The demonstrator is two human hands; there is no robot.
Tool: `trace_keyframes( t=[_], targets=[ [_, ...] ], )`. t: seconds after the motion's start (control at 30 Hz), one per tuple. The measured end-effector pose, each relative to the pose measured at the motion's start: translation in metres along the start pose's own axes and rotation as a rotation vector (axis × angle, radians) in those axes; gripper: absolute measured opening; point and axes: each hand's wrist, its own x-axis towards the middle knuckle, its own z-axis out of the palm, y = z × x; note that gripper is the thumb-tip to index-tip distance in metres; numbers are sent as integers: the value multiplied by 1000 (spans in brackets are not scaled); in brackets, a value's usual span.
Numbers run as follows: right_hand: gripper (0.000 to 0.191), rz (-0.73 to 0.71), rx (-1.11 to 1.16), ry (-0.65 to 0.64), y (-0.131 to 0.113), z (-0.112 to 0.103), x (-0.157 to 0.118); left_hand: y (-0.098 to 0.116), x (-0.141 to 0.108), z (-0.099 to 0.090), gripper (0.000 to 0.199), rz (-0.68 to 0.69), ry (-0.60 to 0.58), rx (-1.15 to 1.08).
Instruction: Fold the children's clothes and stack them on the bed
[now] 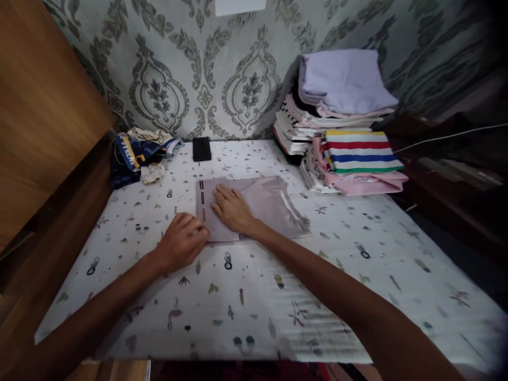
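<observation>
A mauve-grey garment [270,203] lies partly folded in the middle of the patterned white cloth. Its left part is doubled over, with small dark labels near the left edge. My right hand [233,210] rests flat on the folded part, fingers spread. At the garment's lower left edge is my left hand [183,241], its fingers curled together; whether they pinch the fabric is hidden.
The printed white cloth [234,296] covers the surface. Crumpled dark and cream clothes [137,156] lie at the back left, beside a black flat object [202,149]. Folded clothes stand in a tall stack [345,82] and a striped pile [361,153] at the back right.
</observation>
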Motion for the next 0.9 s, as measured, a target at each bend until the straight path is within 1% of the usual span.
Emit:
trace_keyframes(
  t=[0.07,0.17,0.23,0.33,0.5,0.6,0.67,0.8,0.9],
  targets=[
    [51,1,-5,5,-1,0,0,18,-13,-3,21,89,-26,134],
    [52,8,-26,7,-1,1,0,35,-23,-1,32,87,-76,305],
    [53,4,-30,9,-1,1,-1,40,-24,1,38,80,-112,355],
    [52,-2,-24,14,-2,1,-1,45,-24,1,37,101,-155,369],
    [53,11,-17,3,-3,0,-1,46,-27,1,26,129,-188,429],
    [53,16,-14,-4,-3,-2,-1,46,-32,1,30,98,-183,444],
    [51,21,-5,-16,-4,-5,-2,47,-34,0,34,62,-199,449],
    [48,16,1,-1,-14,-11,-5,52,-33,-4,45,9,-311,468],
    [50,-53,17,18,-25,-10,-5,56,-28,-7,50,-34,-422,464]
  ],
)
